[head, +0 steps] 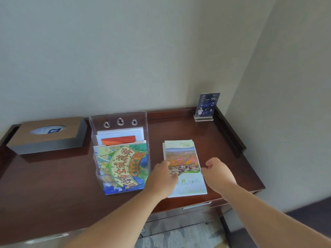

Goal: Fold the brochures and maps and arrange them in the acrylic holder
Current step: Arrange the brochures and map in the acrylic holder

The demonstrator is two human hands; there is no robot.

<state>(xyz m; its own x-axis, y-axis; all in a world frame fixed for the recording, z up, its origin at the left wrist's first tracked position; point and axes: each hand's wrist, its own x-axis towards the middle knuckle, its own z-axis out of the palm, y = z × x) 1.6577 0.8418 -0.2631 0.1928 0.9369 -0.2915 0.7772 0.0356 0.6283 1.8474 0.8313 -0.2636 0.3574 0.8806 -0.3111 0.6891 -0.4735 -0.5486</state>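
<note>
Room corner. Two plain pale walls (125, 51) meet beyond and right of the hands. A dark red-brown wooden desk (53, 185) with a low raised rim stands against them; below the hands its front carries a drawer with a metal handle (197, 205). Patterned grey carpet (179, 237) lies beneath. Soft, even light.

The left hand (162, 178) hides the brochure's (184, 163) lower-left corner.
</note>
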